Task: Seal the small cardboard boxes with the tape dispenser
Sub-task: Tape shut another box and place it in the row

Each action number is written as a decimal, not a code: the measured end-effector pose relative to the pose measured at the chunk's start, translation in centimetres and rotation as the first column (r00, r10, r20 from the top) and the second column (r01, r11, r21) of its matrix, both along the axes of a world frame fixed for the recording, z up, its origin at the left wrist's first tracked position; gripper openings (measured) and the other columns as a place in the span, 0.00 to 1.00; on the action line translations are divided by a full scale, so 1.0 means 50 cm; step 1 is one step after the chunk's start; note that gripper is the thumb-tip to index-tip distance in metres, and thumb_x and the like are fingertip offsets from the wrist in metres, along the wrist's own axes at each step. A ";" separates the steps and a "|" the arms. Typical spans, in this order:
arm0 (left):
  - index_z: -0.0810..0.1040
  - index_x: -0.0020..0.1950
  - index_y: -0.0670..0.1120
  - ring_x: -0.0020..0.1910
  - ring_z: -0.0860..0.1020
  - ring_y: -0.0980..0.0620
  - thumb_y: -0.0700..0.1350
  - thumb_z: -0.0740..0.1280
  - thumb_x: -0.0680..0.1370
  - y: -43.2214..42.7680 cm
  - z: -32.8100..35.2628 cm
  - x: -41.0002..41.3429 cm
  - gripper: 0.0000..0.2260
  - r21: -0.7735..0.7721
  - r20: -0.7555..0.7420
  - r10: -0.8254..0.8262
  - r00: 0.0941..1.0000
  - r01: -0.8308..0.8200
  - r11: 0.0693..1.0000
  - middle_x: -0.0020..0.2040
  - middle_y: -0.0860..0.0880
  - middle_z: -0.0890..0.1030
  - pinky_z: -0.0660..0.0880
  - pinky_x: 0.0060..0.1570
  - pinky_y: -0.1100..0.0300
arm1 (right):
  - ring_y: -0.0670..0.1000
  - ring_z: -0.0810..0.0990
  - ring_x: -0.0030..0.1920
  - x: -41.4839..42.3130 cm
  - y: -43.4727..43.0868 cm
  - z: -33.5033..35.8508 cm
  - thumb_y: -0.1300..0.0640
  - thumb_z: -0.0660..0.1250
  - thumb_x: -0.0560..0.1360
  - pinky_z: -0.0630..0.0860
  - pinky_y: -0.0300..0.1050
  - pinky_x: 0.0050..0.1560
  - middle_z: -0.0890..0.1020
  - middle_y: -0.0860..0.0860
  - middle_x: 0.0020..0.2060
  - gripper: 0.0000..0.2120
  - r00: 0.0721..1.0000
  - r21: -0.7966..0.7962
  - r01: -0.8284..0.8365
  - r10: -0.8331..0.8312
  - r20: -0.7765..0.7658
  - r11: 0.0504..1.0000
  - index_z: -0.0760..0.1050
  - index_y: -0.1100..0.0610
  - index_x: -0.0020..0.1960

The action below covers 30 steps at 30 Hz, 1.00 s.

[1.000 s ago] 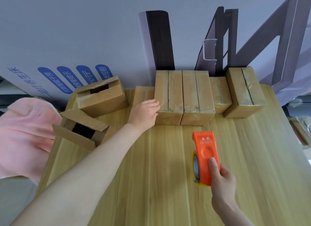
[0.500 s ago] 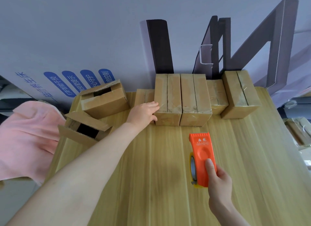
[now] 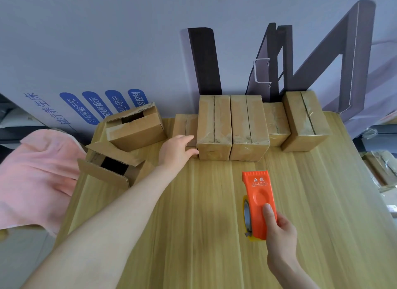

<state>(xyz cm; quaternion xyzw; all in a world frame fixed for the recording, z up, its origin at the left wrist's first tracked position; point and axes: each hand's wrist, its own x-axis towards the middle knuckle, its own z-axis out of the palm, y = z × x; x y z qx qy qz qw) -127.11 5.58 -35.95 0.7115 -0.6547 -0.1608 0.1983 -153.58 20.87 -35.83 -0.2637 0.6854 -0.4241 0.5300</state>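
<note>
**Head view: two boxes left to seal**

I've got the left hand [image 3: 176,151] up against the low taped box [image 3: 184,125] in the back row. Its fingers are fairly straight and close together, touching rather than gripping as far as I can tell. The right hand [image 3: 279,235] grips the orange tape dispenser [image 3: 258,202] at lower right, thumb flat on top and the other fingers curled underneath. I can't tell if it's resting on the table [image 3: 193,224].

My guess is an open box gets pulled over next. Tip: fold the flaps flat, pin them with the left hand, then run tape straight down the seam.

The two open boxes [image 3: 135,127] sit middle left, just beside each other. They're plain brown cardboard, flaps gaping, dark inside.
</note>
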 end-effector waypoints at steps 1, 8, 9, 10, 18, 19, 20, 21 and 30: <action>0.77 0.66 0.49 0.54 0.78 0.50 0.52 0.71 0.74 -0.008 0.002 -0.005 0.22 -0.022 0.026 -0.020 0.999 0.020 1.000 0.58 0.50 0.80 0.75 0.47 0.58 | 0.63 0.82 0.30 0.001 -0.001 -0.001 0.49 0.66 0.77 0.81 0.51 0.29 0.84 0.59 0.33 0.13 1.000 0.003 -0.004 0.004 -0.004 1.000 0.81 0.58 0.44; 0.81 0.57 0.44 0.54 0.77 0.48 0.41 0.69 0.75 -0.045 0.018 -0.010 0.11 -0.107 0.370 -0.279 0.886 0.339 0.935 0.52 0.47 0.82 0.77 0.39 0.55 | 0.63 0.82 0.29 -0.006 -0.006 0.004 0.50 0.66 0.78 0.77 0.44 0.24 0.84 0.61 0.33 0.13 1.000 0.008 0.008 -0.008 0.014 1.000 0.81 0.59 0.44; 0.83 0.53 0.42 0.55 0.78 0.46 0.38 0.72 0.73 -0.050 0.025 -0.006 0.09 -0.133 0.411 -0.338 0.847 0.422 0.897 0.52 0.46 0.82 0.79 0.39 0.52 | 0.63 0.82 0.29 -0.007 -0.008 0.003 0.50 0.66 0.78 0.77 0.44 0.24 0.84 0.61 0.33 0.13 1.000 0.010 0.013 -0.013 0.017 1.000 0.81 0.59 0.44; 0.83 0.49 0.39 0.55 0.79 0.44 0.36 0.74 0.70 -0.056 0.032 -0.001 0.09 -0.154 0.449 -0.396 0.801 0.506 0.849 0.52 0.43 0.82 0.80 0.38 0.50 | 0.62 0.82 0.29 -0.008 -0.009 0.002 0.50 0.66 0.78 0.77 0.43 0.24 0.84 0.60 0.33 0.13 1.000 0.013 0.017 -0.017 0.019 1.000 0.81 0.60 0.44; 0.77 0.40 0.38 0.39 0.77 0.42 0.32 0.74 0.68 -0.123 0.062 0.026 0.06 0.058 0.587 -0.678 0.443 0.812 0.581 0.39 0.41 0.79 0.76 0.26 0.53 | 0.60 0.82 0.28 -0.012 -0.019 -0.013 0.50 0.66 0.78 0.78 0.45 0.24 0.84 0.57 0.31 0.12 0.999 0.019 0.036 -0.036 0.021 0.999 0.81 0.59 0.45; 0.77 0.39 0.38 0.37 0.77 0.43 0.32 0.74 0.67 -0.127 0.063 0.025 0.07 0.054 0.604 -0.681 0.414 0.831 0.554 0.37 0.42 0.78 0.75 0.24 0.54 | 0.59 0.82 0.27 -0.012 -0.021 -0.016 0.50 0.66 0.78 0.77 0.44 0.23 0.84 0.57 0.31 0.12 0.999 0.019 0.035 -0.036 0.019 0.999 0.81 0.59 0.45; 0.77 0.38 0.39 0.35 0.76 0.45 0.31 0.74 0.67 -0.132 0.063 0.025 0.08 0.047 0.629 -0.676 0.384 0.849 0.526 0.36 0.42 0.78 0.74 0.23 0.56 | 0.58 0.82 0.27 -0.013 -0.022 -0.019 0.50 0.66 0.78 0.77 0.43 0.23 0.84 0.56 0.30 0.12 0.999 0.020 0.036 -0.036 0.015 0.999 0.82 0.59 0.44; 0.77 0.38 0.40 0.33 0.75 0.46 0.29 0.73 0.66 -0.135 0.062 0.025 0.08 0.047 0.656 -0.667 0.353 0.863 0.503 0.35 0.43 0.77 0.73 0.22 0.57 | 0.57 0.82 0.26 -0.013 -0.023 -0.022 0.51 0.66 0.78 0.76 0.41 0.23 0.83 0.56 0.30 0.12 0.999 0.022 0.037 -0.038 0.010 0.999 0.81 0.59 0.44; 0.78 0.36 0.42 0.30 0.73 0.49 0.30 0.72 0.67 -0.157 0.037 0.038 0.08 -0.042 0.730 -0.608 0.311 0.909 0.414 0.33 0.46 0.76 0.71 0.21 0.59 | 0.54 0.81 0.24 -0.008 -0.042 -0.040 0.50 0.66 0.78 0.75 0.37 0.23 0.84 0.55 0.29 0.14 0.998 0.021 0.057 -0.058 0.012 0.998 0.81 0.59 0.43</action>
